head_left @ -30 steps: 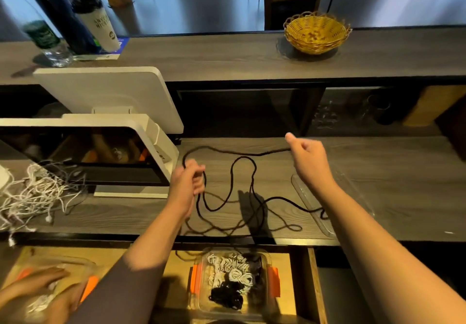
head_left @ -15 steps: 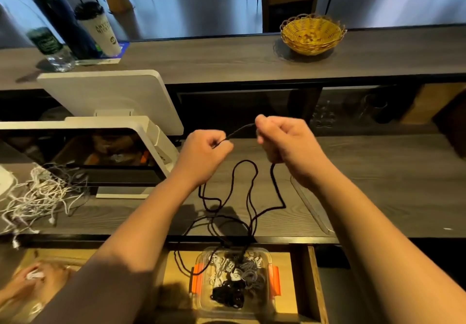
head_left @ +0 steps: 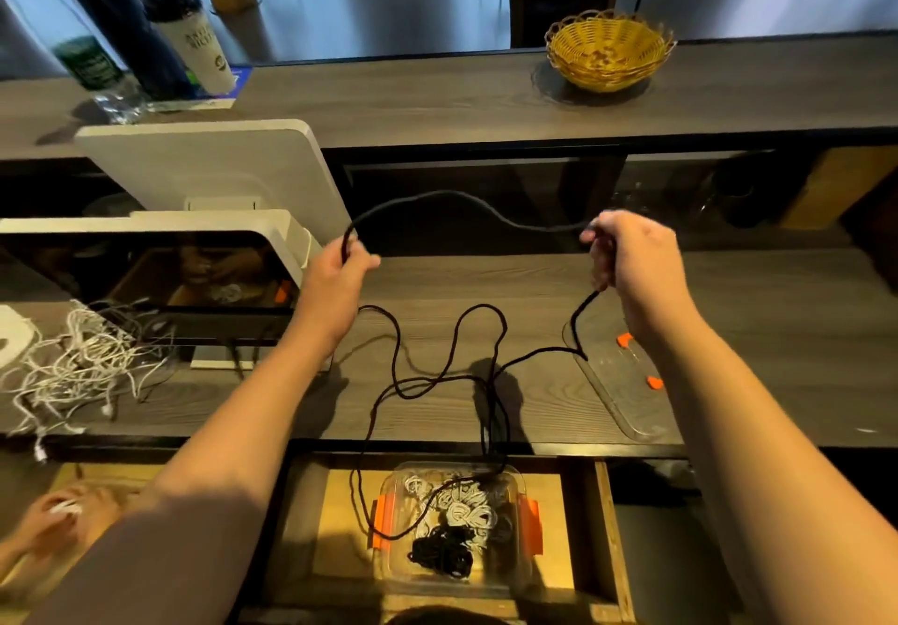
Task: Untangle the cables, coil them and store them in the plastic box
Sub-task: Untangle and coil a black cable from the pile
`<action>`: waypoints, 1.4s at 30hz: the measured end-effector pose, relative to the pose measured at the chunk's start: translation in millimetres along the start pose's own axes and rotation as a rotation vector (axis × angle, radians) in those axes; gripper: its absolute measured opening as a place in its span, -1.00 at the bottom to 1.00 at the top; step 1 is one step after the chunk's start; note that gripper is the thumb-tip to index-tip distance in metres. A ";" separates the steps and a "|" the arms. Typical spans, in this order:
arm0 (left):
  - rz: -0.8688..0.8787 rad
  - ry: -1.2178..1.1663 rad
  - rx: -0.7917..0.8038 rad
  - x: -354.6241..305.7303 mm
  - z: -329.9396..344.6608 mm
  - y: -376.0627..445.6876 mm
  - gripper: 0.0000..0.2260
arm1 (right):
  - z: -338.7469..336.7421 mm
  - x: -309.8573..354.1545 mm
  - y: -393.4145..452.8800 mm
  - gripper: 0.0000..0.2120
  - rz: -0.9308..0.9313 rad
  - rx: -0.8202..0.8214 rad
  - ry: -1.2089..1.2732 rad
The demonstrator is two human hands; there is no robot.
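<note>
Black cable (head_left: 466, 209) spans left grip (head_left: 340, 267) to right grip (head_left: 627, 260).

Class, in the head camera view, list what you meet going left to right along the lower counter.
white cable tangle → left hand → black cable → right hand → clear lid with orange clips

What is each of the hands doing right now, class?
Left hand: closed, holding the black cable.
Right hand: closed, holding the same black cable further along.
</note>
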State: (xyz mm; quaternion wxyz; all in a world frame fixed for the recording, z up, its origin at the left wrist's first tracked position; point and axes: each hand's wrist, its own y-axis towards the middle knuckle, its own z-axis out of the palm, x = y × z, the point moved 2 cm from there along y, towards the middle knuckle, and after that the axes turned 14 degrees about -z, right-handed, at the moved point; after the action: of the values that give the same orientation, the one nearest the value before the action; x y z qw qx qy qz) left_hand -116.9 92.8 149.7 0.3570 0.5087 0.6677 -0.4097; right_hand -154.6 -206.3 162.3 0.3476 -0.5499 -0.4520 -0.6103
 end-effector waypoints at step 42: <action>-0.064 -0.490 0.406 13.6 46.0 -77.0 -0.51 | 57.7 -12.0 -102.2 -0.82 -0.132 0.531 -0.063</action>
State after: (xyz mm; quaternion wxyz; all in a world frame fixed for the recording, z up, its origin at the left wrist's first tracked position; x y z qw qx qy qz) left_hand -192.1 44.8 132.9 0.3853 0.4344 0.4823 -0.6559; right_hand -226.4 -117.5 132.4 0.4248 -0.4277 -0.6417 -0.4742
